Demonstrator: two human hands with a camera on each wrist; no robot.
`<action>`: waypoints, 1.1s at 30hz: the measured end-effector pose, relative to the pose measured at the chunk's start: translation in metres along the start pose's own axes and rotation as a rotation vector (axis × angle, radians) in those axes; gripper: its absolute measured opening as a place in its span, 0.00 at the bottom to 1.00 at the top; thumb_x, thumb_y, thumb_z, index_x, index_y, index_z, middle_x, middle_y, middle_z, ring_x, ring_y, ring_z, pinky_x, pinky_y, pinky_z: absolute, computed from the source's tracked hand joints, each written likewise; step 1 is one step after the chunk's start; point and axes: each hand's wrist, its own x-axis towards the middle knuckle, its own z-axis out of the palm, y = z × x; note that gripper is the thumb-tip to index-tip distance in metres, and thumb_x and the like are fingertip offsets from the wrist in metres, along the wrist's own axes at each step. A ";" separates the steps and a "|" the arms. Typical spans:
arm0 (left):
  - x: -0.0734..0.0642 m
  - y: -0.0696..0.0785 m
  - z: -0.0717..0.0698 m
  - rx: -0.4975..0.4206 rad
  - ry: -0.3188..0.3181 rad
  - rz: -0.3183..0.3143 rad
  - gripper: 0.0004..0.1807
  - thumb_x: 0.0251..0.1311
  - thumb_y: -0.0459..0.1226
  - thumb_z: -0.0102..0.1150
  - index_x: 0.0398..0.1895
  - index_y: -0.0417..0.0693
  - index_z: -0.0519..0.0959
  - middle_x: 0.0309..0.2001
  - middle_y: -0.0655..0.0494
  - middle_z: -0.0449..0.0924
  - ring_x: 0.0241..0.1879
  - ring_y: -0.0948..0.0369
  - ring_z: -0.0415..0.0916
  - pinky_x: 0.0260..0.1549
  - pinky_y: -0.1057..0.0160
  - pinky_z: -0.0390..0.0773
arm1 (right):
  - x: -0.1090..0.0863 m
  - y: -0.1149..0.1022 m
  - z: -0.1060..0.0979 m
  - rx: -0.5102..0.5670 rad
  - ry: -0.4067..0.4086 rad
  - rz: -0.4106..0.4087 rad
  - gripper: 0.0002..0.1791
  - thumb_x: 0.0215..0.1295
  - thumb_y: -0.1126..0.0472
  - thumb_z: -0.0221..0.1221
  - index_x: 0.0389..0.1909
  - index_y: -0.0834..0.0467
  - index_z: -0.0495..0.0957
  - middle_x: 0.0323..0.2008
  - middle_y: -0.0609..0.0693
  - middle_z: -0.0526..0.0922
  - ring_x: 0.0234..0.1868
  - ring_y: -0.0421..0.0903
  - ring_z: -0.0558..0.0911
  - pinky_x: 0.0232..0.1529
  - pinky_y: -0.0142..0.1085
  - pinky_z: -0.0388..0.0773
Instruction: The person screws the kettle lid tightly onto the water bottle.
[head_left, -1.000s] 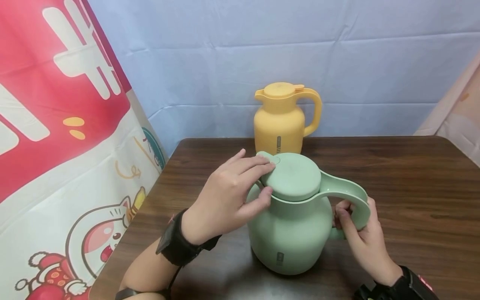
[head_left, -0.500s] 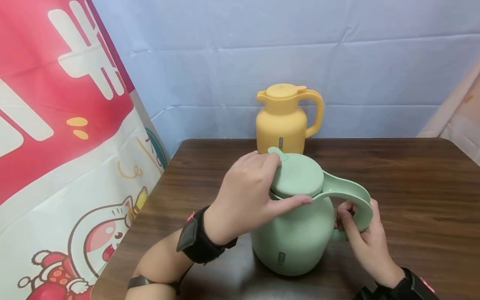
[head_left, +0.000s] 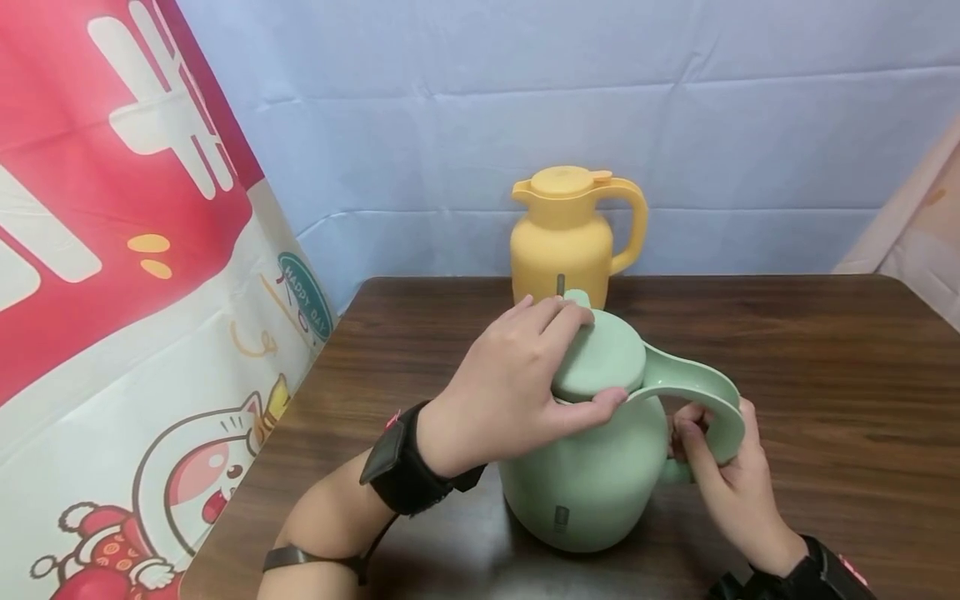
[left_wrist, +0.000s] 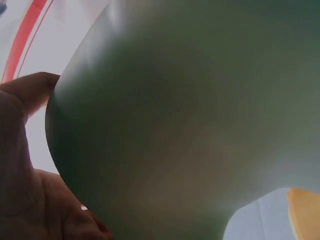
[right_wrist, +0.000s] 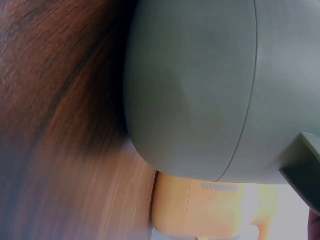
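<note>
A pale green thermos jug (head_left: 581, 487) stands upright on the table, its handle (head_left: 697, 379) to the right. My left hand (head_left: 506, 387) grips its round lid (head_left: 611, 358), fingers over the far left rim and thumb along the near edge. Past the fingers, the lid's small tab (head_left: 577, 297) points away toward the back. Low on the handle, my right hand (head_left: 723, 475) holds on with curled fingers and thumb. In the left wrist view the jug's body (left_wrist: 175, 100) hides most of the scene. The right wrist view shows the jug's base (right_wrist: 190, 95) down on the wood.
Right behind the green jug stands a yellow thermos jug (head_left: 562, 246), partly covered by it in the head view. The brown wooden table (head_left: 840, 375) ends at a pale blue cloth (head_left: 450, 150). A printed cloth (head_left: 150, 350) hangs along the left side.
My left hand has moved right and taken a fuller hold across the lid. The lid has turned clockwise, its tab swinging from the left to the back. The right hand keeps its place.
</note>
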 end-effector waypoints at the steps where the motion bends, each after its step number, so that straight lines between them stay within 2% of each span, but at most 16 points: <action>1: 0.000 -0.001 0.000 -0.018 -0.021 0.001 0.24 0.51 0.52 0.61 0.44 0.44 0.74 0.40 0.57 0.75 0.40 0.62 0.73 0.53 0.57 0.69 | 0.000 0.000 0.000 0.001 0.000 0.000 0.18 0.63 0.84 0.43 0.53 0.78 0.54 0.34 0.51 0.73 0.28 0.41 0.71 0.30 0.27 0.69; 5: 0.001 -0.003 -0.002 -0.070 -0.105 -0.003 0.24 0.48 0.47 0.58 0.48 0.45 0.72 0.47 0.55 0.75 0.55 0.58 0.71 0.60 0.53 0.62 | 0.000 -0.001 0.000 -0.006 -0.003 0.006 0.18 0.63 0.84 0.43 0.53 0.77 0.54 0.34 0.51 0.72 0.29 0.41 0.71 0.30 0.28 0.68; 7: 0.001 -0.003 -0.002 -0.077 -0.123 -0.013 0.24 0.48 0.45 0.57 0.49 0.46 0.72 0.50 0.54 0.75 0.60 0.57 0.68 0.61 0.53 0.62 | -0.001 -0.001 0.000 -0.009 -0.004 0.011 0.18 0.63 0.84 0.43 0.54 0.77 0.54 0.34 0.51 0.72 0.29 0.41 0.71 0.30 0.28 0.68; 9: 0.001 -0.002 -0.001 -0.068 -0.116 -0.023 0.24 0.51 0.49 0.58 0.49 0.47 0.72 0.50 0.55 0.75 0.57 0.60 0.70 0.59 0.55 0.63 | -0.001 -0.001 0.000 -0.003 -0.003 0.015 0.19 0.63 0.84 0.43 0.54 0.77 0.54 0.34 0.51 0.72 0.29 0.41 0.71 0.30 0.28 0.68; 11: 0.001 -0.001 0.000 -0.050 -0.087 -0.032 0.25 0.52 0.54 0.59 0.48 0.49 0.72 0.46 0.59 0.75 0.49 0.63 0.72 0.54 0.59 0.66 | -0.002 -0.001 0.000 0.002 -0.002 0.016 0.19 0.63 0.84 0.43 0.55 0.77 0.54 0.34 0.51 0.72 0.28 0.41 0.71 0.30 0.28 0.68; 15: 0.003 -0.002 0.002 0.018 -0.033 -0.089 0.36 0.42 0.67 0.63 0.43 0.50 0.73 0.34 0.64 0.70 0.34 0.67 0.67 0.39 0.65 0.67 | -0.001 -0.002 0.000 -0.010 -0.007 0.018 0.19 0.64 0.84 0.43 0.54 0.77 0.53 0.34 0.52 0.72 0.28 0.41 0.71 0.30 0.28 0.68; 19: 0.003 -0.003 0.000 0.082 -0.042 -0.166 0.40 0.36 0.71 0.62 0.42 0.51 0.74 0.31 0.64 0.67 0.33 0.67 0.66 0.36 0.64 0.67 | 0.000 -0.005 0.000 -0.086 -0.013 0.054 0.18 0.65 0.82 0.44 0.53 0.77 0.53 0.33 0.52 0.72 0.29 0.40 0.71 0.30 0.28 0.69; 22: 0.002 -0.003 -0.003 0.101 -0.078 -0.168 0.40 0.38 0.71 0.60 0.46 0.52 0.78 0.35 0.64 0.70 0.37 0.66 0.67 0.43 0.62 0.67 | 0.000 -0.007 0.000 -0.109 -0.017 0.081 0.17 0.66 0.81 0.44 0.53 0.77 0.52 0.34 0.51 0.72 0.29 0.39 0.72 0.30 0.28 0.69; 25: 0.002 -0.005 -0.008 0.072 -0.146 -0.139 0.40 0.43 0.69 0.60 0.54 0.53 0.77 0.42 0.63 0.73 0.43 0.65 0.68 0.51 0.59 0.63 | 0.000 -0.004 0.000 -0.068 -0.011 0.059 0.18 0.65 0.82 0.44 0.54 0.77 0.53 0.33 0.52 0.72 0.29 0.40 0.71 0.30 0.28 0.69; 28: 0.005 -0.012 -0.014 0.009 -0.270 -0.089 0.40 0.50 0.65 0.58 0.62 0.54 0.72 0.51 0.63 0.72 0.51 0.66 0.68 0.58 0.54 0.58 | 0.001 0.000 -0.001 -0.008 -0.004 0.027 0.19 0.64 0.83 0.43 0.54 0.77 0.53 0.33 0.52 0.72 0.28 0.41 0.71 0.29 0.28 0.68; 31: 0.008 -0.023 -0.018 -0.083 -0.414 -0.037 0.38 0.58 0.62 0.55 0.69 0.58 0.64 0.63 0.64 0.66 0.61 0.68 0.60 0.64 0.48 0.48 | 0.001 0.001 -0.001 0.020 -0.005 0.014 0.19 0.63 0.84 0.43 0.54 0.77 0.53 0.34 0.53 0.72 0.29 0.41 0.71 0.29 0.28 0.68; 33: 0.008 -0.029 -0.019 -0.163 -0.482 -0.010 0.37 0.62 0.59 0.52 0.72 0.61 0.59 0.68 0.66 0.59 0.65 0.71 0.53 0.66 0.47 0.43 | 0.001 0.002 -0.001 0.026 -0.008 0.010 0.18 0.63 0.84 0.42 0.54 0.77 0.54 0.34 0.53 0.72 0.29 0.41 0.71 0.29 0.28 0.68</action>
